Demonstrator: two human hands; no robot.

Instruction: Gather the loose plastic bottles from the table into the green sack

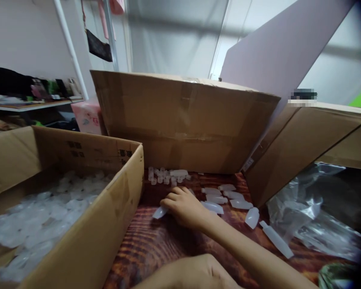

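Note:
My right hand (182, 205) rests low over the dark wooden table with its fingers curled. From under its fingers, on the left, the end of a small frosted plastic bottle (159, 212) sticks out, and the hand seems closed round it. Just beyond the fingertips stands a cluster of small translucent caps (165, 178). Several flat frosted bottles (215, 199) lie scattered to the right of that hand. At the bottom edge shows part of my left hand (195, 275); its fingers are hidden, so I cannot see what they hold.
An open cardboard box (120, 212) holding many translucent plastic pieces (48, 216) stands at left. A large carton (183, 120) closes off the back. Another carton (289, 140) stands at right, beside clear plastic bags (309, 216). A longer frosted bottle (276, 239) lies near the bags.

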